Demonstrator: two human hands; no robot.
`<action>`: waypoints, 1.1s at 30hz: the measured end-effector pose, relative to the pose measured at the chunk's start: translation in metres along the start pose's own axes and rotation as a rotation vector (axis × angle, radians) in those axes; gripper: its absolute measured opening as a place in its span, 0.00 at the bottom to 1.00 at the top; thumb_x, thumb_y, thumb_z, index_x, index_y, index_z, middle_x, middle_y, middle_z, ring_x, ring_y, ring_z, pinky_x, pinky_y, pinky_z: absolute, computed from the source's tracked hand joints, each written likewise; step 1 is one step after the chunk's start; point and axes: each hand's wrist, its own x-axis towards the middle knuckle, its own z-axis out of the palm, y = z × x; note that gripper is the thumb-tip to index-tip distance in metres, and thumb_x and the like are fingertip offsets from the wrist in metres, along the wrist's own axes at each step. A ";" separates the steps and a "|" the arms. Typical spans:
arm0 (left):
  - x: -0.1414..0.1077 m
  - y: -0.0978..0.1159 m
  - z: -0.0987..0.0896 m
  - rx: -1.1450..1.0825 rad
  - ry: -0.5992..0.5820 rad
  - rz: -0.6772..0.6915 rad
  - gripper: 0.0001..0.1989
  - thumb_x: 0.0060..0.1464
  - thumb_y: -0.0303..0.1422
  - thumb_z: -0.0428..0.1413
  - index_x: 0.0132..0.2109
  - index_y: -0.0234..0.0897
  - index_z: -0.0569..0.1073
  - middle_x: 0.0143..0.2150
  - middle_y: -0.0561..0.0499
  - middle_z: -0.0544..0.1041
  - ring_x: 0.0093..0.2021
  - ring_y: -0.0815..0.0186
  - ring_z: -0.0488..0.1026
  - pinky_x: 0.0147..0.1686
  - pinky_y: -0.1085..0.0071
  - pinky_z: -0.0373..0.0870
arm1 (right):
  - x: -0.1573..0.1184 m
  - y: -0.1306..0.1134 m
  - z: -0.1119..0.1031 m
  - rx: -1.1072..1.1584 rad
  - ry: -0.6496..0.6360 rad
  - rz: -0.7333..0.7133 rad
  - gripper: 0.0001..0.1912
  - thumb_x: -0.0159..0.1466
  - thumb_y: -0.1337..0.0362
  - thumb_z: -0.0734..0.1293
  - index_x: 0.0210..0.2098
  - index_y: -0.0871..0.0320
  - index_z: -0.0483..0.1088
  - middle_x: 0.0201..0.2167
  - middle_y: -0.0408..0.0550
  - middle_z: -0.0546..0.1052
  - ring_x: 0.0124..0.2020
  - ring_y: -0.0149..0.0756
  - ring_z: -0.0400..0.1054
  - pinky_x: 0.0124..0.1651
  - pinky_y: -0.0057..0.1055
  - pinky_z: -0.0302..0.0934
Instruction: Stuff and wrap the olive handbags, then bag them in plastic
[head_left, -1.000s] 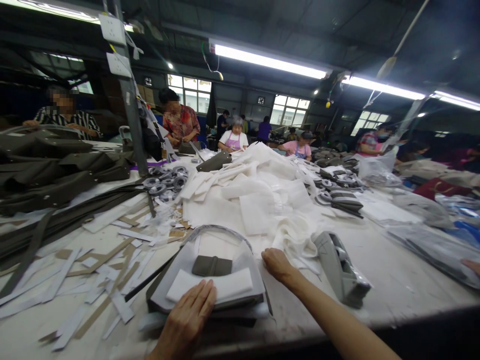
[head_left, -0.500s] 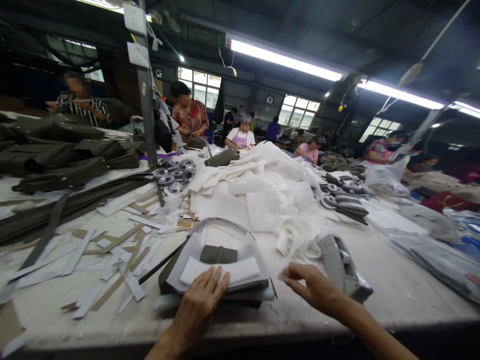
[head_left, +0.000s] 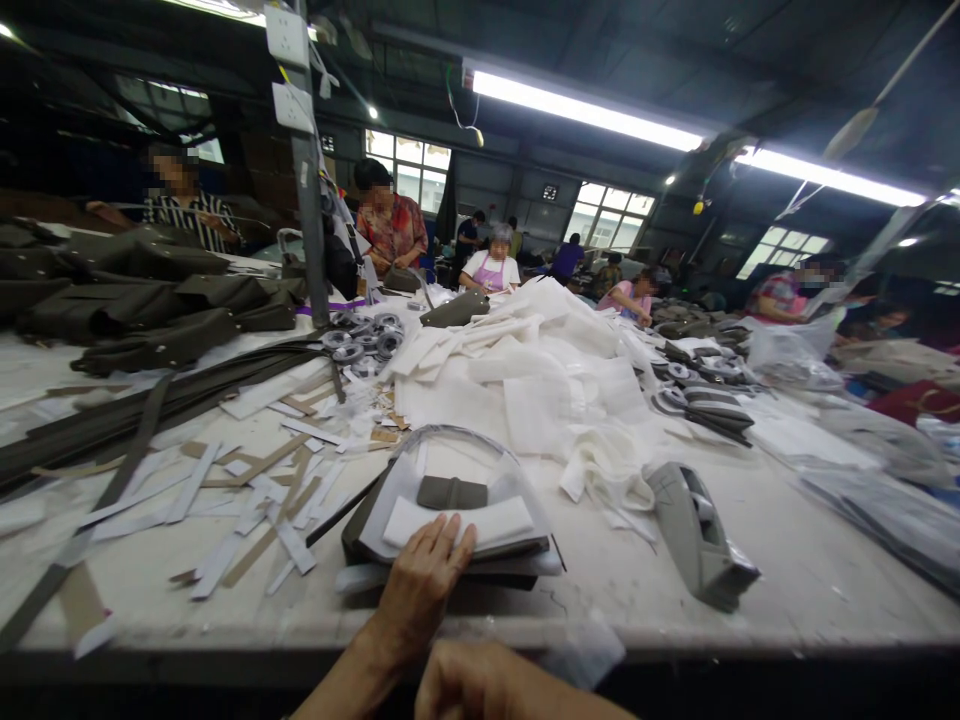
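My left hand (head_left: 427, 575) lies flat with its fingers spread on a folded white foam sheet (head_left: 491, 522). The foam rests over the front of a dark olive bag (head_left: 360, 525) with white wrapping round it, near the table's front edge. A small dark flap (head_left: 452, 492) shows behind the foam. My right hand (head_left: 469, 675) is low in front of the table, below my left wrist, with its fingers curled and partly hidden. A translucent plastic piece (head_left: 585, 650) hangs beside it at the table edge; whether the hand holds it is unclear.
A grey tape dispenser (head_left: 701, 535) stands right of the bag. Behind is a large pile of white foam sheets (head_left: 555, 370). Paper and card strips (head_left: 262, 490) litter the left, near dark straps (head_left: 165, 400). A metal post (head_left: 311, 200) rises at the back left. Several people work beyond.
My right hand has moved from beside the tape dispenser down and left towards me, in front of the table edge. My left hand still presses on the foam. The view has shifted slightly.
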 end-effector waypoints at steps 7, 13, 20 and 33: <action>-0.003 0.002 -0.002 -0.065 -0.008 -0.032 0.21 0.61 0.23 0.45 0.59 0.37 0.70 0.55 0.43 0.75 0.55 0.57 0.71 0.52 0.62 0.72 | 0.026 -0.055 -0.155 -0.454 0.290 0.013 0.13 0.62 0.67 0.63 0.47 0.60 0.67 0.27 0.42 0.77 0.25 0.30 0.71 0.30 0.25 0.64; -0.010 0.006 0.016 -0.005 0.125 -0.054 0.23 0.65 0.24 0.39 0.60 0.38 0.69 0.55 0.43 0.75 0.56 0.56 0.70 0.52 0.61 0.70 | 0.078 -0.018 -0.235 -0.887 0.501 0.020 0.14 0.60 0.74 0.64 0.44 0.58 0.74 0.38 0.50 0.80 0.41 0.41 0.74 0.46 0.34 0.63; 0.003 0.000 -0.009 0.118 -0.022 0.078 0.26 0.67 0.26 0.36 0.68 0.43 0.58 0.52 0.45 0.76 0.53 0.59 0.73 0.51 0.65 0.71 | 0.133 0.012 -0.236 -1.076 0.555 -0.031 0.15 0.66 0.72 0.62 0.50 0.57 0.72 0.47 0.53 0.78 0.50 0.42 0.69 0.56 0.36 0.56; 0.002 -0.004 -0.007 0.098 0.038 0.033 0.25 0.68 0.27 0.36 0.67 0.50 0.61 0.52 0.48 0.77 0.52 0.61 0.74 0.50 0.66 0.71 | 0.091 0.011 -0.188 -0.848 0.397 -0.058 0.12 0.63 0.57 0.67 0.42 0.54 0.78 0.41 0.48 0.81 0.43 0.42 0.75 0.49 0.33 0.65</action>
